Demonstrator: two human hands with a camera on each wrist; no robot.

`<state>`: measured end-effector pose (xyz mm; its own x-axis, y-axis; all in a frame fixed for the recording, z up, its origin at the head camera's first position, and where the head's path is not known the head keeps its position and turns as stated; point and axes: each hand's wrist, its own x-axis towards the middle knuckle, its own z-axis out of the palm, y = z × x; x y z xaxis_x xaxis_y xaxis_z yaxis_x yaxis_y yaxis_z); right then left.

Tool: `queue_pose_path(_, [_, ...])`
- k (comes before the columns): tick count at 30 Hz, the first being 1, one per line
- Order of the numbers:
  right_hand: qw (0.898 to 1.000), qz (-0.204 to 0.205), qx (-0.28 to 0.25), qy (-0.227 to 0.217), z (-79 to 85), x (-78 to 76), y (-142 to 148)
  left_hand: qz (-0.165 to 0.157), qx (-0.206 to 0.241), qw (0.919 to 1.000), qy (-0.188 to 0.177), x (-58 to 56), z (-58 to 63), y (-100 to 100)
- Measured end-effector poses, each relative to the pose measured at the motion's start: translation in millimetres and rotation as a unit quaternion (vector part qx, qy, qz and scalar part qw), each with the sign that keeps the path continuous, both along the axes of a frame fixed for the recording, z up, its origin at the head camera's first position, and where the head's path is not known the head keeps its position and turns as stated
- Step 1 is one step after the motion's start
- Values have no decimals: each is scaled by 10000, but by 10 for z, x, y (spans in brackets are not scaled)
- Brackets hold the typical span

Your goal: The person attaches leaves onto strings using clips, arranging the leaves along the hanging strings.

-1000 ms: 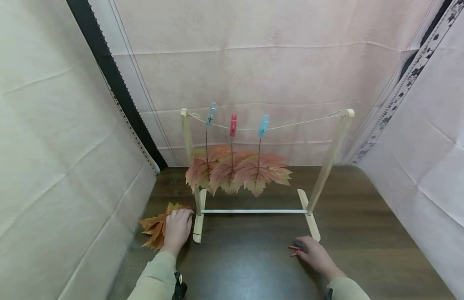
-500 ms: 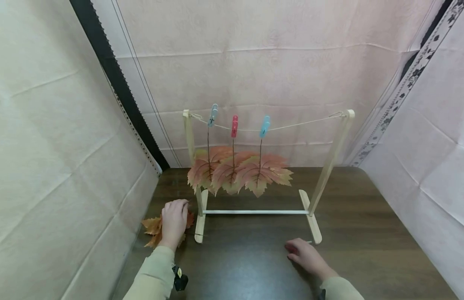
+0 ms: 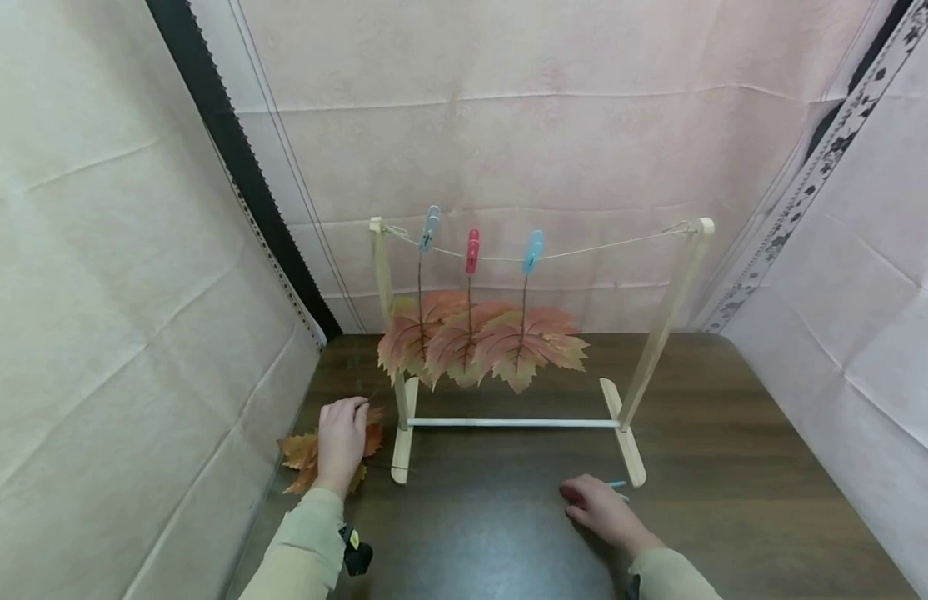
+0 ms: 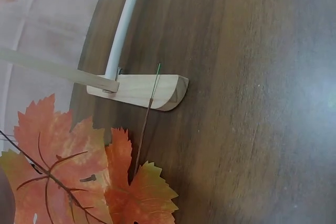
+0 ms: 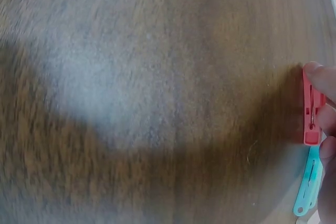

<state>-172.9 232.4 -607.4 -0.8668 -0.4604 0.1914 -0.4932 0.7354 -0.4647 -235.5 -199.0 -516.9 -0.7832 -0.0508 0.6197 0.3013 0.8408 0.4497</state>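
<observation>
In the head view my left hand (image 3: 341, 442) is over orange-yellow maple leaves (image 3: 301, 452) at the table's left, pinching one by its thin stem. The left wrist view shows that maple leaf (image 4: 63, 166) overlapping another leaf (image 4: 142, 195), whose stem crosses the wooden rack foot (image 4: 142, 88). My right hand (image 3: 602, 510) is low over the table by the rack's right foot. It pinches a red clothespin (image 5: 312, 109), seen in the right wrist view. A turquoise clothespin (image 5: 308, 182) lies against the lower fingers; whether they grip it is unclear.
A wooden rack (image 3: 662, 321) with a white crossbar (image 3: 509, 423) stands mid-table. From its string (image 3: 606, 247) hang three pinkish leaves (image 3: 520, 346) by a grey-blue clothespin (image 3: 430, 228), a red clothespin (image 3: 472, 252) and a blue clothespin (image 3: 533, 252). Pale cloth walls surround the table.
My left hand has shifted slightly left over the leaves, its fingers now at a stem. The right hand has moved a little left and turned, so the turquoise clothespin shows behind it.
</observation>
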Motion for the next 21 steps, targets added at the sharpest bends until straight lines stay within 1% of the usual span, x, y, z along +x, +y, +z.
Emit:
queue_pose_path(3, [9999, -15, 53, -109, -3, -8, -10, -19, -52, 10000, 61, -18, 20, -25])
queue_pose_path(6, [9998, -23, 116, -140, -20, -17, -17, -3, -120, 9999, 111, -38, 69, -41])
queue_pose_path(9, [9997, -178, 44, -175, -33, -27, -27, 0, -142, 9997, 217, -55, 136, -49])
queue_pose_path(11, [9988, -425, -108, -220, -32, -44, -41, 5, -132, 9993, 350, -66, 186, -55])
queue_pose_path(13, [9953, -825, -315, -393, -15, -75, -58, -41, -103, 9985, 533, -81, 236, -61])
queue_pose_path(15, [9887, -1220, -600, -633, 22, -113, -72, -82, -99, 9972, 734, -102, 276, -69])
queue_pose_path(18, [9760, -1718, -956, -942, 117, -172, -80, -137, -88, 9963, 848, -116, 344, -67])
queue_pose_path(21, [9676, -1963, -1202, -1037, 224, -241, -71, -156, -48, 9966, 803, -108, 421, -50])
